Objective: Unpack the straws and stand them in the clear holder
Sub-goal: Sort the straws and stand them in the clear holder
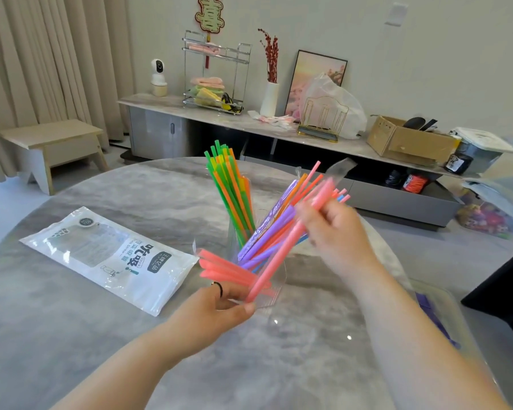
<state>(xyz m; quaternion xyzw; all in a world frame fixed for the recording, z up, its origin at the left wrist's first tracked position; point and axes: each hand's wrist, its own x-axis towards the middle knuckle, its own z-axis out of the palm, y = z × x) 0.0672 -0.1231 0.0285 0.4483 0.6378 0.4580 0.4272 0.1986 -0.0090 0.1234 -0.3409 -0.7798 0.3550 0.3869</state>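
Note:
A clear holder (234,232) stands at the middle of the round marble table (71,321), with several green and orange straws (230,184) upright in it. My left hand (219,306) grips a clear wrapper (274,287) with pink straws (222,266) sticking out of it to the left. My right hand (335,229) is closed on a pink straw (282,255) that slants down to the wrapper. Behind it lie purple straws (267,241) and more pink, orange and blue ones, fanned up to the right.
An emptied white straw bag (110,255) lies flat on the table's left. A clear tray (444,318) with purple items sits at the right edge. A low cabinet with boxes, a rack and a vase runs along the far wall.

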